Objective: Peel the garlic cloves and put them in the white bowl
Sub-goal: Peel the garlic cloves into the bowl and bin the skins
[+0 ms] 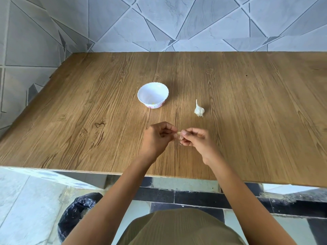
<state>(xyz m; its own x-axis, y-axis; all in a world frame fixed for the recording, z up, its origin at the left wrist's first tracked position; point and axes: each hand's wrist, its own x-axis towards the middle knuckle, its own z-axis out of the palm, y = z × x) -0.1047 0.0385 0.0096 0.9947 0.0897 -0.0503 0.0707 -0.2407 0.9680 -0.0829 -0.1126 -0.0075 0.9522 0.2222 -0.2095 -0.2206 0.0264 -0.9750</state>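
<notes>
1. Head view, my hands: my left hand (pixel 159 137) and right hand (pixel 196 140) meet just above the near middle of the desk (pixel 88 112). The fingers (pixel 187 134) of both are curled in, and their tips pinch one small pale garlic clove (pixel 179 133) between them. Most of it is hidden by my fingertips.
2. The garlic bulb (pixel 199 110) lies on the desk beyond my right hand and apart from it, with its thin stalk pointing away from me.
3. The white bowl (pixel 150 91) stands upright to the left of the bulb, beyond my left hand. It has a scalloped rim and a pink pattern round the foot. A yellowish speck sits at the bottom — I cannot tell what it is.
4. The desk is brown with a strong wood grain that runs away from me. Its near edge crosses under my forearms.
5. Behind the desk and on its left is a wall (pixel 177 23) of grey marbled tiles cut by dark slanting lines.
6. Below the desk edge are pale floor tiles (pixel 26 200) with dark bands. A bin lined with a black bag (pixel 77 214) stands at lower left — my olive ribbed garment (pixel 177 227) fills the bottom.
</notes>
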